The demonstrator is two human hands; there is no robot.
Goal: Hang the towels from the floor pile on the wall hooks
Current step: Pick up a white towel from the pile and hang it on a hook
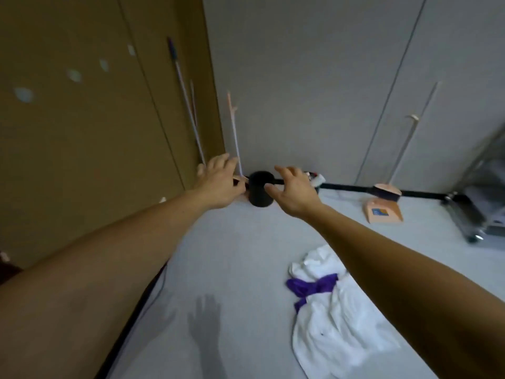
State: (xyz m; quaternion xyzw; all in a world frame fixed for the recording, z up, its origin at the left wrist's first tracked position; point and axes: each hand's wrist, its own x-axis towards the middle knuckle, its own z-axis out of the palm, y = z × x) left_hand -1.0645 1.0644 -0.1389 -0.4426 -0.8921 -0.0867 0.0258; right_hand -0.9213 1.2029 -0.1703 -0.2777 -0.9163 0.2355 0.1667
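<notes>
- The left hand [218, 184] and the right hand [293, 190] were held out ahead with fingers spread and relaxed; nothing was gripped by either.
- The towel pile [336, 318] was seen on the floor [232, 255], low and to the right, well apart from both hands. A purple towel [314, 287] was bunched among the white ones.
- No towel had been taken up yet, so the step in hand was judged to be the first pick from the pile.
- It was judged that both hands should be lowered and drawn back to the right, and that one towel should be pinched by an edge so that it could be lifted free alone.
- A row of pale round knobs [73, 75] was noted on the brown wall at the left. These were taken as the likely hooks, though this was left unsure by blur.
- The black bin [259, 191] in the corner was best left untouched.
</notes>
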